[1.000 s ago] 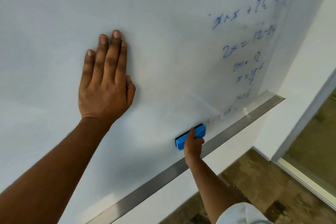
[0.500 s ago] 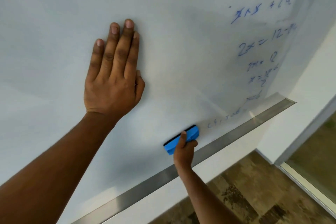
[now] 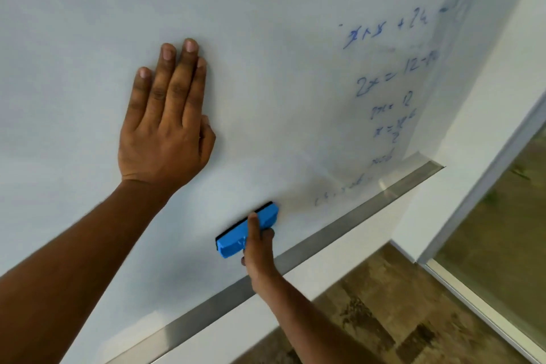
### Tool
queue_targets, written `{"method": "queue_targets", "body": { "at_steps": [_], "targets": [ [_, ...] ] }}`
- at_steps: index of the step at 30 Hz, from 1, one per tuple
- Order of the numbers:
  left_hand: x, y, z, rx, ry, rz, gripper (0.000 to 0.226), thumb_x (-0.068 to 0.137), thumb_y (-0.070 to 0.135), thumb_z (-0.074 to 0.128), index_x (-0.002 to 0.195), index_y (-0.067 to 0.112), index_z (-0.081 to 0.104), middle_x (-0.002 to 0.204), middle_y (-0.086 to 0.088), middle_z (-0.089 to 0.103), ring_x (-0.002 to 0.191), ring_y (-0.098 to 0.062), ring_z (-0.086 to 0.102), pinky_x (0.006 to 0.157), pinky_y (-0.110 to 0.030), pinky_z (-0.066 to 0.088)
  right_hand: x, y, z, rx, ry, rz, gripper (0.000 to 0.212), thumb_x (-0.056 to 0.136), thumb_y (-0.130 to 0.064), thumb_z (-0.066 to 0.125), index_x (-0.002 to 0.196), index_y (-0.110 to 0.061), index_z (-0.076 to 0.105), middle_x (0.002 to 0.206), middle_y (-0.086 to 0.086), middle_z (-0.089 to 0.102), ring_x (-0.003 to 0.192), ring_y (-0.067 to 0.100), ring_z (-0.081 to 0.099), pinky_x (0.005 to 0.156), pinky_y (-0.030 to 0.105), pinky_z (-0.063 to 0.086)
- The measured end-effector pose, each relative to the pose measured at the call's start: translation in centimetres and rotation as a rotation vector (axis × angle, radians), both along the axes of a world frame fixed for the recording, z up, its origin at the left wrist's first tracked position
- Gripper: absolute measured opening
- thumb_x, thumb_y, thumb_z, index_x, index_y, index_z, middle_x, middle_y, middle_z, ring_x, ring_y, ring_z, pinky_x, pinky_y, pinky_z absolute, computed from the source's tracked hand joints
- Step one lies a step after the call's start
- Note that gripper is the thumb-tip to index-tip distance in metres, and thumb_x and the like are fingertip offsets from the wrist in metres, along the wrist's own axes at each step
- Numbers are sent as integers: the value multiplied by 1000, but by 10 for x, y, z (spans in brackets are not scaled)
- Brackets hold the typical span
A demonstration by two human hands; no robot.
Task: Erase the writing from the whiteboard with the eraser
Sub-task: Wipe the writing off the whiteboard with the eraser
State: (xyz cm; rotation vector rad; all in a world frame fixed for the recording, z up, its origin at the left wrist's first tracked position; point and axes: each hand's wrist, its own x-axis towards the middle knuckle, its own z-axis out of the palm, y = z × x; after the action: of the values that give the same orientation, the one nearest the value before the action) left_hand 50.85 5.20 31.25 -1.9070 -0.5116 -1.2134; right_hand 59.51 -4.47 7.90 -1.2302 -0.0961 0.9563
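Eraser sits low on the whiteboard, gripped by the right hand; left hand presses flat, fingers straight. Risk: faint writing off to the right gets smeared, not cleared, if pressure's light.

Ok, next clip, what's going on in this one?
A person is wiping a whiteboard. The right hand grips a blue eraser against the board just above its metal bottom edge. The left hand rests flat on the board. Blue writing remains on the right side, faint in places.
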Motion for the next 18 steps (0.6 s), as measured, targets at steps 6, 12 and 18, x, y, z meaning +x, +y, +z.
{"method": "queue_targets", "body": {
  "at_steps": [6,12,18],
  "targets": [
    [2,0,-5,-2,3,-18,72,106,20,46,171,2,21,179,-15,20,168,-29,9,138,-45,8,33,-4,-13,-39,-27,-161,48,103,-44,53,135,-11,38,108,8,62,84,14,62,64,18,50],
    [4,1,-6,22,-1,-3,71,106,20,46,171,2,23,177,-16,27,167,-29,13,137,-47,15,78,-14,-35,-165,202,-244,58,103,-56,46,140,-11,49,116,15,67,84,22,58,59,27,40],
    [3,0,-5,15,1,17,71,106,19,43,171,1,20,177,-17,25,167,-30,9,137,-48,12,58,-9,-29,-210,263,-186,59,103,-60,41,140,-14,48,110,8,62,75,16,52,59,28,36]
  ]
}}
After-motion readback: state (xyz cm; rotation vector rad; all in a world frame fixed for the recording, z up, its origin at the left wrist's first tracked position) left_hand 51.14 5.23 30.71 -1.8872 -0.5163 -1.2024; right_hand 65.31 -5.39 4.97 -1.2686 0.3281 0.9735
